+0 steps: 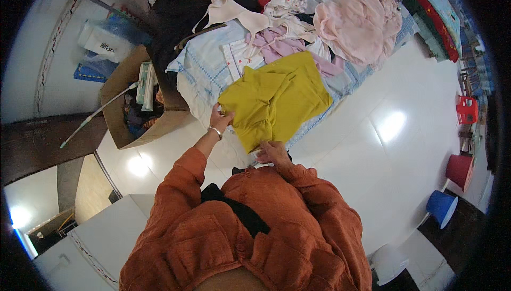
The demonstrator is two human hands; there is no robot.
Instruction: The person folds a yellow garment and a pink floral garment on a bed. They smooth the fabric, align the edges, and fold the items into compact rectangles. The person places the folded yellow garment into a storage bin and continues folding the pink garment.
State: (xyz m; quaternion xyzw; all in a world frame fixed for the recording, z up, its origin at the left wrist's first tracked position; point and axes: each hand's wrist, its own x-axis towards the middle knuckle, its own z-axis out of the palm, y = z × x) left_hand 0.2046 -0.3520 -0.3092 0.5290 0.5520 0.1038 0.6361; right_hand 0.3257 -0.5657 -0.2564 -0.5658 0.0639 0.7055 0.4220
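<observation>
A mustard-yellow garment (290,96) lies partly spread and creased over the near edge of a bed with a pale blue patterned sheet (205,70). My left hand (220,118) pinches its left edge, thumb and fingers closed on the cloth. At the nearest corner of the garment, my right hand (274,153) grips the cloth close to my body. Beyond the yellow piece lie a lilac cloth (274,43), a cream bra (234,11) and a large pale pink garment (356,22), heaped together. The kind of yellow garment cannot be made out.
An open cardboard box (120,126) with things inside stands left of the bed, a thin rod (96,115) leaning out of it. Dark clothes (173,19) pile at the back left. Far right are a red plastic stool (467,110) and a blue bucket (441,208) on white tiled floor.
</observation>
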